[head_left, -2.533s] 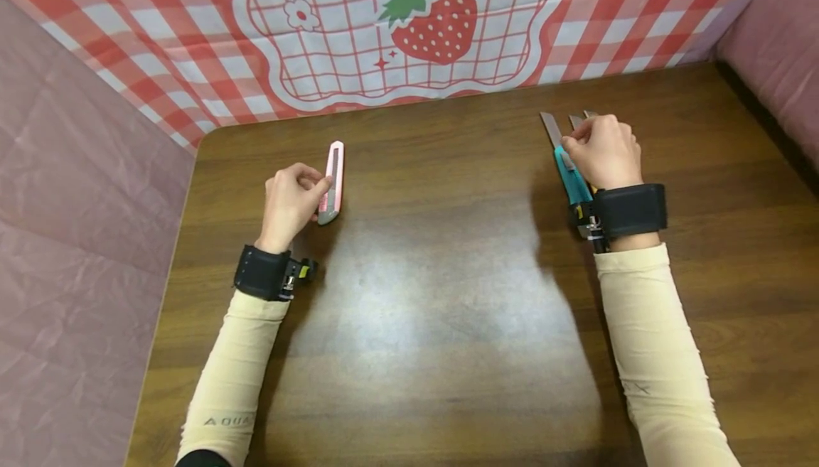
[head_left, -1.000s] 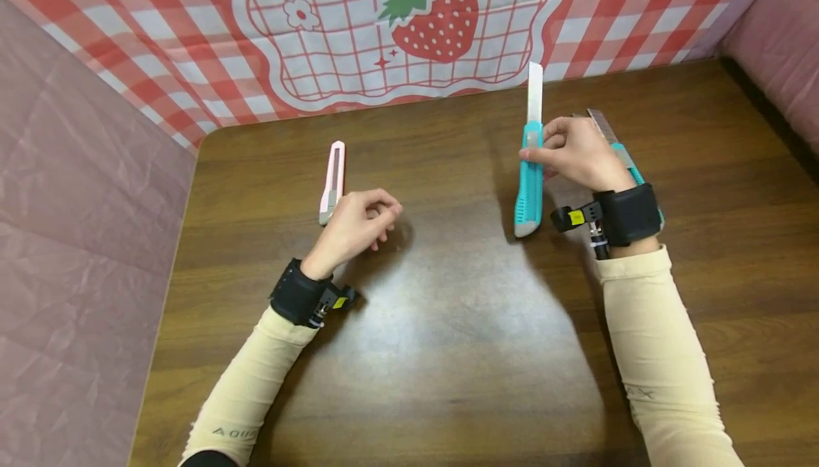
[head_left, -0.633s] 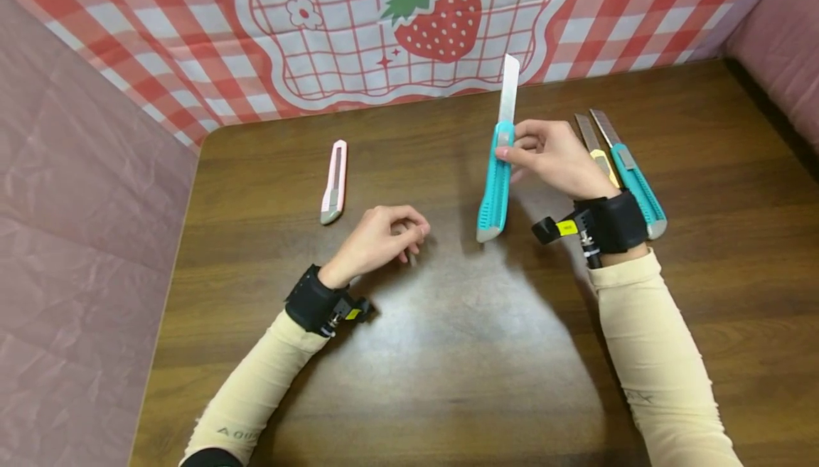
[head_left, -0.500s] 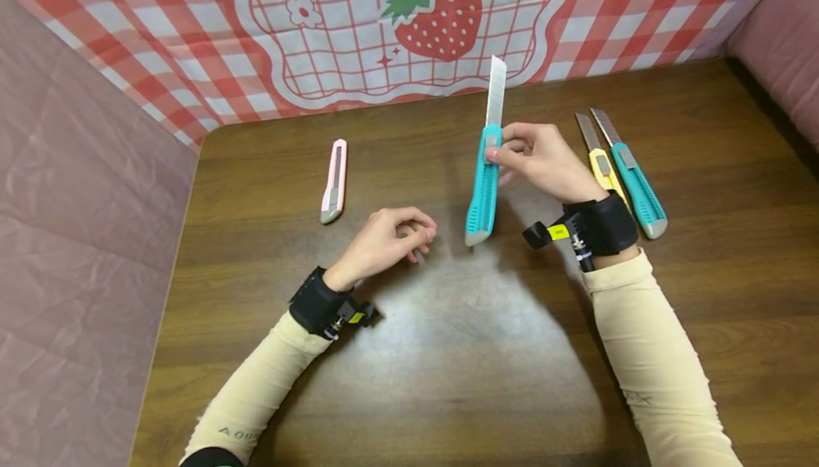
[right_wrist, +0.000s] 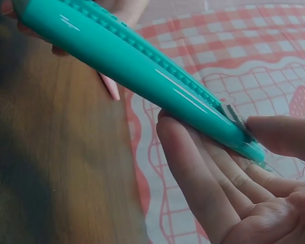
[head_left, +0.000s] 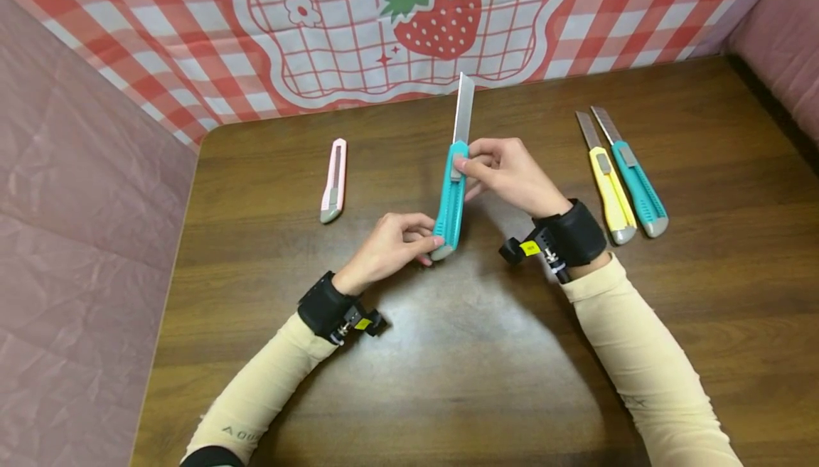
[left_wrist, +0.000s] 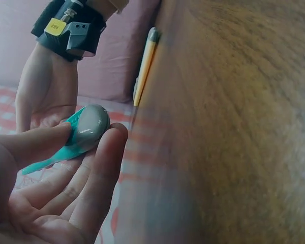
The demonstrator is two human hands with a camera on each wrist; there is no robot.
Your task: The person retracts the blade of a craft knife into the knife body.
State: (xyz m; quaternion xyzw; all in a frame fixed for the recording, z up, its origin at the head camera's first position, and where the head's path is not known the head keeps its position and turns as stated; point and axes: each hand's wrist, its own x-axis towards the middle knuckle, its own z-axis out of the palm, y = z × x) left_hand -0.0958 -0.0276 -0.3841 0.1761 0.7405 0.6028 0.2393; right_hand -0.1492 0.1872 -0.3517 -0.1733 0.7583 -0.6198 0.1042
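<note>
A teal box cutter [head_left: 451, 197] with its blade slid out is held above the middle of the table, blade pointing away. My right hand [head_left: 512, 172] pinches it near the grey slider, thumb on the slider. Lower down, my left hand [head_left: 397, 247] pinches the handle's grey-capped end between thumb and fingers. The left wrist view shows that grey end cap [left_wrist: 94, 124] between the left thumb and fingertips. In the right wrist view the teal handle [right_wrist: 127, 68] runs across, with the right thumb [right_wrist: 279, 134] against the slider.
On the wooden table [head_left: 409, 382], a pink box cutter [head_left: 334, 181] lies at left with no blade extended. At right lie a yellow box cutter [head_left: 612, 197] and another teal box cutter [head_left: 640, 190], blades out, side by side. A checked strawberry cloth [head_left: 358, 26] hangs behind.
My right hand picked up the teal box cutter from the right and brought it left to the middle. My left hand left the pink cutter, moved right and now grips the teal cutter's end.
</note>
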